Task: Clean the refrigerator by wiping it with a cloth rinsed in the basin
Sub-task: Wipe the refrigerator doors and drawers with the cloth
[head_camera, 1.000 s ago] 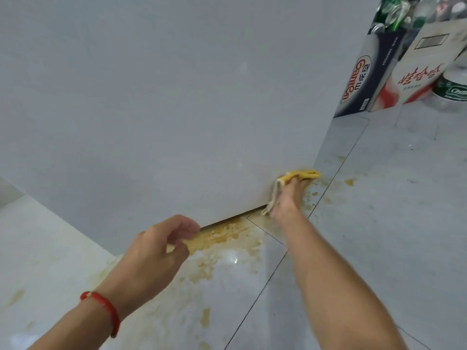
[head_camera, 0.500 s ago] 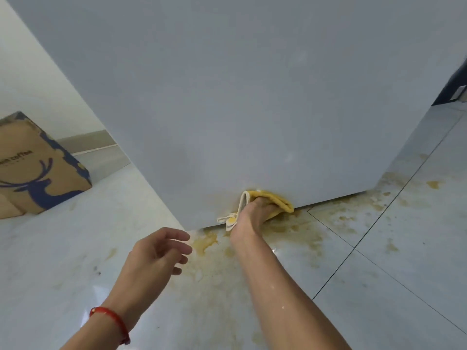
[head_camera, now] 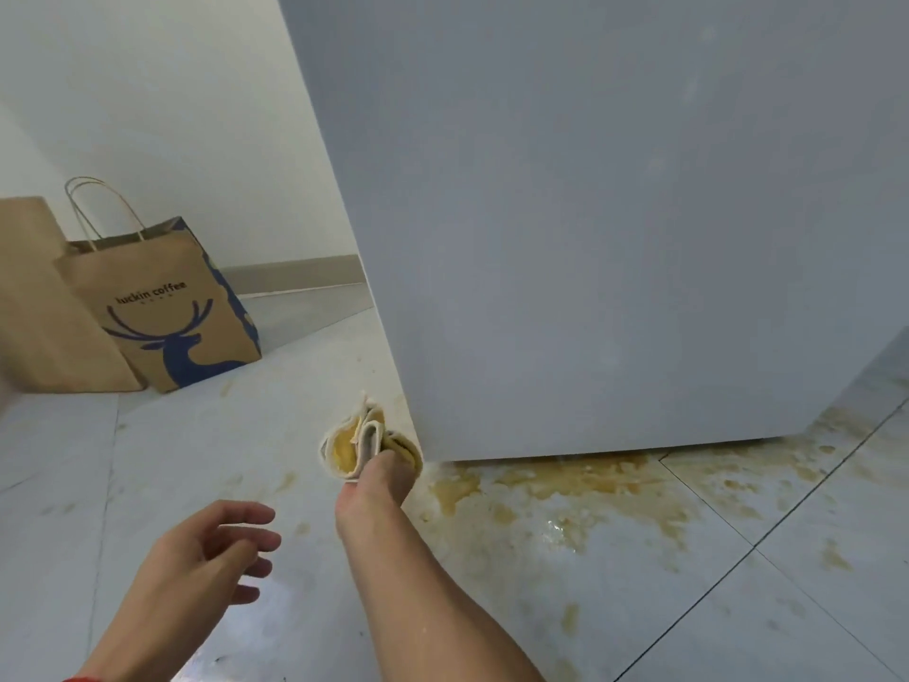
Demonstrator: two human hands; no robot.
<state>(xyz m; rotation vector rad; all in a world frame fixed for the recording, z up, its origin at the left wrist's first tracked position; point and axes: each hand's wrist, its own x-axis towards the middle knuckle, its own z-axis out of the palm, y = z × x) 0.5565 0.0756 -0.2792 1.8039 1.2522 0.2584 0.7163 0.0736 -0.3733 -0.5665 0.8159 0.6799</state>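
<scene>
The refrigerator [head_camera: 615, 228] is a tall pale grey box that fills the upper right of the view. Its bottom left corner meets the floor near the middle. My right hand [head_camera: 378, 489] grips a folded yellow and white cloth [head_camera: 351, 443] right at that corner, low by the floor. My left hand [head_camera: 206, 558] hovers over the tiles to the lower left, fingers spread and holding nothing. A red band sits on its wrist. No basin is in view.
Brownish-yellow stains [head_camera: 580, 489] spread over the glossy floor tiles along the refrigerator's bottom edge. Two brown paper bags, one printed with a blue deer [head_camera: 162, 317], stand by the white wall at the left.
My right hand has slid the cloth leftward along the refrigerator's bottom edge to its left corner. The view has swung left, bringing the paper bags in. My left hand has opened.
</scene>
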